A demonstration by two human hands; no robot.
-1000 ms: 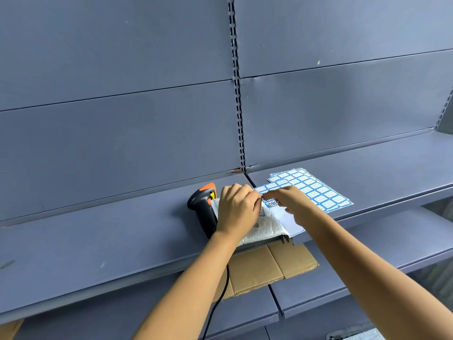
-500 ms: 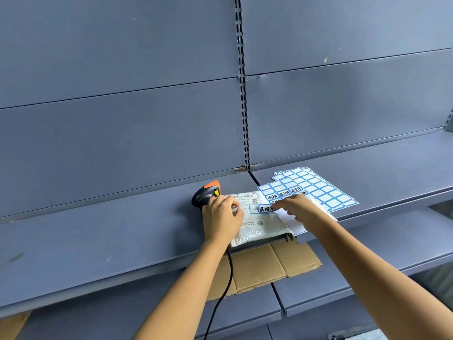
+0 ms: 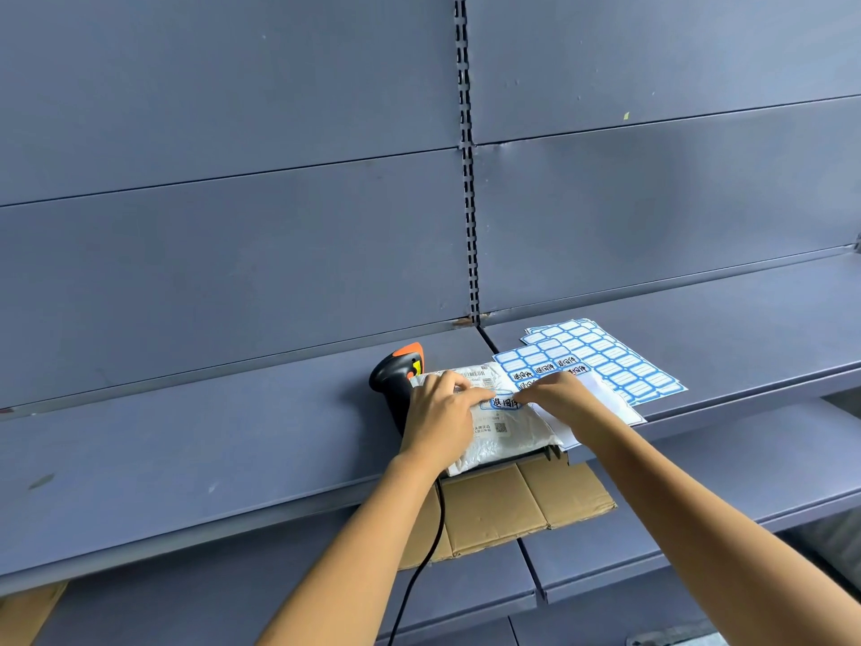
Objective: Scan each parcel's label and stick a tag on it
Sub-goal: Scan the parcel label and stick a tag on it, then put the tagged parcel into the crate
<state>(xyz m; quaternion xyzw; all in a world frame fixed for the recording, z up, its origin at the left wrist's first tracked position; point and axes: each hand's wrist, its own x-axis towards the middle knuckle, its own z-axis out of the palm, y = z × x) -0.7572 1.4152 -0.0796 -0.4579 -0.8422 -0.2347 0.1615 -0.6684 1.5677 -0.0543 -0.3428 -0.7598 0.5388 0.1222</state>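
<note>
— Where is the parcel?
— The white parcel [image 3: 505, 433] lies flat on the shelf [image 3: 186, 440], just beside the scanner [image 3: 396, 371]. My left hand [image 3: 438, 412] presses it down, fingers straight, grasping nothing.
— And the tag?
— The blue-edged tag [image 3: 504, 403] lies on the parcel. My right hand [image 3: 556, 396] rests flat fingers on its right end, grasping nothing. Tag sheets [image 3: 610, 361] lie just to the right.

A white plastic parcel [image 3: 508, 440] lay flat at the front edge of the shelf [image 3: 233, 435], with its printed label [image 3: 480, 379] facing up. A blue-bordered tag [image 3: 505, 403] bearing handwritten characters sat on its top face. The black-and-orange scanner [image 3: 396, 375] lay just beside its left edge. Overlapping tag sheets [image 3: 605, 361] lay just to its right.
</note>
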